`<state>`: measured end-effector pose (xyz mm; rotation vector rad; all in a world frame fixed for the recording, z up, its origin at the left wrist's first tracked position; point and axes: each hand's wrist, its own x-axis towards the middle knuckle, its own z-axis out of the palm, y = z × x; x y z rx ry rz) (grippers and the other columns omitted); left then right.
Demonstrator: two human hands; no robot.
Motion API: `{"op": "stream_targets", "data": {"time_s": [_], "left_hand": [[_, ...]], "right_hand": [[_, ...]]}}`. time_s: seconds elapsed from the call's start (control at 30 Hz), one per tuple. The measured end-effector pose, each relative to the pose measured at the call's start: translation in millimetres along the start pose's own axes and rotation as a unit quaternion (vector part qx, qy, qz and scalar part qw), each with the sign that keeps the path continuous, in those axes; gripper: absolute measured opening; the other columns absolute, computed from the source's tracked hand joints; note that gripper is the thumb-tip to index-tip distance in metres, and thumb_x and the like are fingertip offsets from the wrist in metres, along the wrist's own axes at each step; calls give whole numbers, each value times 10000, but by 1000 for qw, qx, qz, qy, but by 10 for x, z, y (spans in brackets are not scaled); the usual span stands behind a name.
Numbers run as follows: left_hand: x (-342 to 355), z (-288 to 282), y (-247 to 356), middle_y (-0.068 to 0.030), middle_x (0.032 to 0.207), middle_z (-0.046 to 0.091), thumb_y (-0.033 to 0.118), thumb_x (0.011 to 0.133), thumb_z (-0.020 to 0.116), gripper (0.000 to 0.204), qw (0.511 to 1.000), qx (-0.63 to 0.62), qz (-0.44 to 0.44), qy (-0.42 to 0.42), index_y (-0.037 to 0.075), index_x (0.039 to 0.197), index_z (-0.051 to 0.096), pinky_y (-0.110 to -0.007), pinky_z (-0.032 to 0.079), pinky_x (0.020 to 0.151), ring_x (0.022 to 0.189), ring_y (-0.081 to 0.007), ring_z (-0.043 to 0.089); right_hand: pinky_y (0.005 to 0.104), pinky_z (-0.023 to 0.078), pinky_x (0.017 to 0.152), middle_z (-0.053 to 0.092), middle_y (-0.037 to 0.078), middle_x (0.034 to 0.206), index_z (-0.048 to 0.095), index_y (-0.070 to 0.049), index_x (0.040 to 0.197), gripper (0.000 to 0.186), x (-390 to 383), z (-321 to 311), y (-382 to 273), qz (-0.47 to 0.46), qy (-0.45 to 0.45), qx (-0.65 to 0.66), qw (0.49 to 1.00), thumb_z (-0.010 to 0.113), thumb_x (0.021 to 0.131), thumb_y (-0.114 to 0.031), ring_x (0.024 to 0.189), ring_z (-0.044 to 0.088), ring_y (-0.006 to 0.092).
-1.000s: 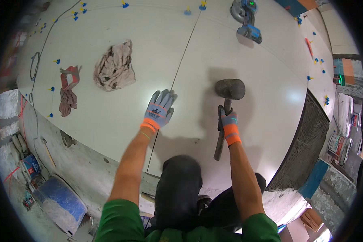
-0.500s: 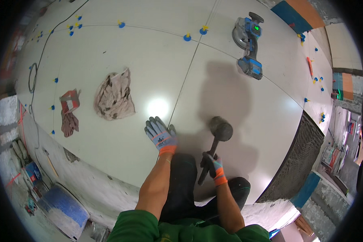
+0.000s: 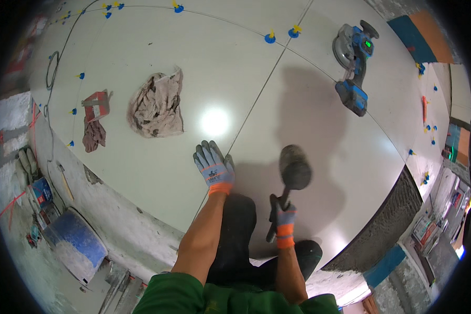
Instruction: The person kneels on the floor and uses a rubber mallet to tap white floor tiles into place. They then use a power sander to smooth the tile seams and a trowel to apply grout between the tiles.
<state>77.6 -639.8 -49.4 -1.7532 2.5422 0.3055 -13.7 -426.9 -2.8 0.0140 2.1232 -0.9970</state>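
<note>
Glossy pale floor tiles point(image 3: 157, 57) carry everything here. The left hand point(image 3: 214, 166), in a grey and orange work glove, lies flat with fingers spread on the tile just left of a grout joint point(image 3: 256, 99). The right hand point(image 3: 283, 222), gloved alike, is clenched around the handle of a black rubber mallet point(image 3: 294, 170), whose blurred head hangs just right of the left hand, over the neighbouring tile. Ahead of the left hand, well apart, lies a dirty rag point(image 3: 157, 104); far ahead of the right sits a blue cordless grinder point(image 3: 355, 65). Blue levelling clips point(image 3: 269, 37) mark the joints. Judging from this, a blow landing off target could catch the resting fingers, since the mallet head is so near; too hard a blow near an edge could crack the tile.
</note>
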Motion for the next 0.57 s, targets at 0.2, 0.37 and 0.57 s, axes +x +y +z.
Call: {"op": "stream_targets", "data": {"time_s": [0.2,0.37,0.57], "left_hand": [[-116,-12,-20,-252,1434,228,303,854,452,663,1000,2,1,-12,-29,1389,244,-537,112,1084,1329,-432,183],[7,36,-16,-253,1432,232,301,851,455,667,1000,12,-7,-6,-39,1386,246,-539,116,1083,1328,-434,186],[-116,23,-50,-241,1446,219,341,837,483,712,1000,15,-2,-15,-43,1385,242,-547,97,1087,1342,-403,185]], "right_hand": [[267,369,384,483,20,531,510,-46,758,189,-365,-108,-60,16,-14,119,993,632,845,-162,423,453,100],[296,421,441,566,89,619,601,-12,846,253,91,-34,-217,9,-48,18,999,600,850,-265,497,531,159],[267,410,407,502,54,546,492,-43,869,260,-544,-143,-97,157,-29,115,980,606,868,-277,440,523,141]]}}
